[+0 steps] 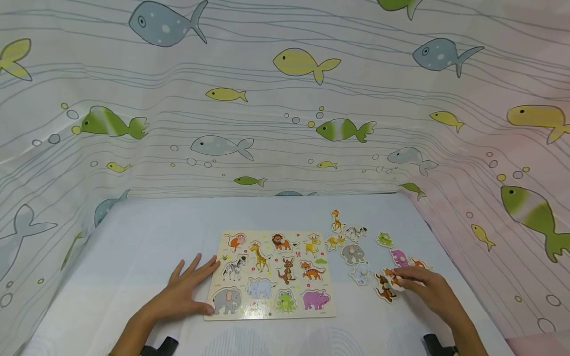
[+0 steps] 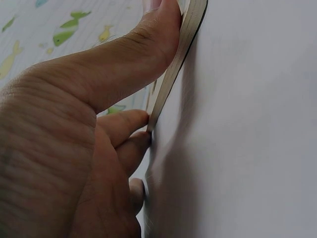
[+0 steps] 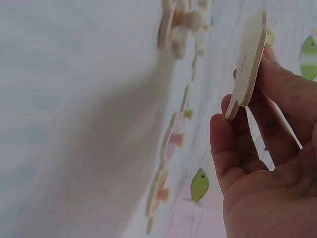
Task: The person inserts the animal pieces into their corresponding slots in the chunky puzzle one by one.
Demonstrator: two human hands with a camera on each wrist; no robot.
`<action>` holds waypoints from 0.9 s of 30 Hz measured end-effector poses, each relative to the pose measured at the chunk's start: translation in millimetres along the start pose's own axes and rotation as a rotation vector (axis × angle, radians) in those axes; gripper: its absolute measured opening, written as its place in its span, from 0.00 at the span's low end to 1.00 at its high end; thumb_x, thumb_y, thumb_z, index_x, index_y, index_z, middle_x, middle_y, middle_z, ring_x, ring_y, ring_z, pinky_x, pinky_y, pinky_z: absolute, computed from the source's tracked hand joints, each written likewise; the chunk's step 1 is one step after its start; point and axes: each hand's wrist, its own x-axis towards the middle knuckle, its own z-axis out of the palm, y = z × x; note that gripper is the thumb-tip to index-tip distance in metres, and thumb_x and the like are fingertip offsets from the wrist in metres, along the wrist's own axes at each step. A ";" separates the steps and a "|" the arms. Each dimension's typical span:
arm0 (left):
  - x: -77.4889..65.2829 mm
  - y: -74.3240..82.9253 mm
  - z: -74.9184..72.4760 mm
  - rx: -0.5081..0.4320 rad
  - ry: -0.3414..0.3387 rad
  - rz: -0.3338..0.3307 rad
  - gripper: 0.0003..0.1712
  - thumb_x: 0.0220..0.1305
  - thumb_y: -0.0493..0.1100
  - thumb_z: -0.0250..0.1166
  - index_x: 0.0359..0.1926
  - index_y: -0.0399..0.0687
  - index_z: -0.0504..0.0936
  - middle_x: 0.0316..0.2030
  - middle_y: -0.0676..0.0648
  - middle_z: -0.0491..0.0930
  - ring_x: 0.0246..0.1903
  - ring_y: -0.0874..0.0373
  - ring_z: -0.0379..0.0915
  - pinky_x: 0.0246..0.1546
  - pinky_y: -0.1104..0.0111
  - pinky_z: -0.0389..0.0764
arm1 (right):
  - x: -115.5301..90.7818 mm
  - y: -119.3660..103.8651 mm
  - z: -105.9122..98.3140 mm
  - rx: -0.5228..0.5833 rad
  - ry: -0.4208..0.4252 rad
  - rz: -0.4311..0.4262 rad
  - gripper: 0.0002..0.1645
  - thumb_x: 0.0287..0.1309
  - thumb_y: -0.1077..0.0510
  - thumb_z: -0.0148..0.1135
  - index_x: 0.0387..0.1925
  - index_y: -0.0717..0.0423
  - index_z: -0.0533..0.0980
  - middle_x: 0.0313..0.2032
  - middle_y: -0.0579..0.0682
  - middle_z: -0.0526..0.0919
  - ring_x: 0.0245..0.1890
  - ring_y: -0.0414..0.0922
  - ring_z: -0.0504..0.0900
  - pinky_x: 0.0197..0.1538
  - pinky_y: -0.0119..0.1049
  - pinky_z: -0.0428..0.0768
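My left hand [image 1: 178,294] spreads along the left edge of a wooden animal puzzle board [image 1: 271,312]. Its thumb touches the lower left corner and its fingertips touch the side higher up; the left wrist view shows the board's edge [image 2: 184,47] against them. To the right of the board, my right hand [image 1: 429,289] pinches an orange animal puzzle piece [image 1: 392,278] by thumb and fingers. In the right wrist view that piece [image 3: 251,62] is raised off the table, its bare wooden back showing. A brown kangaroo piece [image 1: 385,289] lies just beside it.
Loose knobbed pieces lie right of the board: giraffe [image 1: 336,220], zebra [image 1: 355,232], grey elephant [image 1: 353,253], pale blue animal [image 1: 361,273], frog [image 1: 385,239], purple hippo [image 1: 399,257] and several others. A fish-patterned sheet [image 1: 267,118] hangs behind and at the sides of the white table [image 1: 147,222].
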 end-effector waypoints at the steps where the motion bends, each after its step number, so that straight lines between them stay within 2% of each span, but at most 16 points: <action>1: 0.1 0.0 0.0 -0.001 0.000 0.000 0.66 0.32 0.70 0.77 0.74 0.51 0.65 0.75 0.41 0.59 0.76 0.27 0.38 0.73 0.36 0.26 | 1.4 -3.1 0.6 0.012 -0.005 -0.003 0.12 0.61 0.50 0.69 0.47 0.40 0.86 0.48 0.46 0.87 0.46 0.22 0.77 0.42 0.26 0.82; 9: 0.3 0.3 0.0 0.004 0.002 0.001 0.66 0.32 0.70 0.77 0.74 0.50 0.65 0.75 0.41 0.60 0.75 0.26 0.38 0.73 0.35 0.27 | 12.5 -26.7 8.8 0.039 -0.039 -0.040 0.12 0.60 0.51 0.69 0.47 0.41 0.85 0.47 0.44 0.87 0.45 0.27 0.80 0.43 0.26 0.83; 18: -0.9 0.6 0.4 -0.001 0.009 0.015 0.65 0.33 0.68 0.77 0.74 0.49 0.66 0.75 0.40 0.60 0.75 0.25 0.39 0.72 0.35 0.27 | 23.9 -44.1 21.8 0.052 -0.037 -0.083 0.13 0.58 0.53 0.70 0.46 0.40 0.86 0.47 0.44 0.87 0.44 0.32 0.82 0.41 0.27 0.83; 27: -0.7 0.3 0.5 0.006 0.017 0.025 0.65 0.33 0.68 0.77 0.74 0.49 0.66 0.75 0.39 0.60 0.75 0.25 0.39 0.73 0.36 0.26 | 37.3 -58.0 35.7 0.103 -0.044 -0.225 0.13 0.59 0.56 0.70 0.46 0.43 0.86 0.45 0.45 0.87 0.41 0.30 0.83 0.39 0.30 0.84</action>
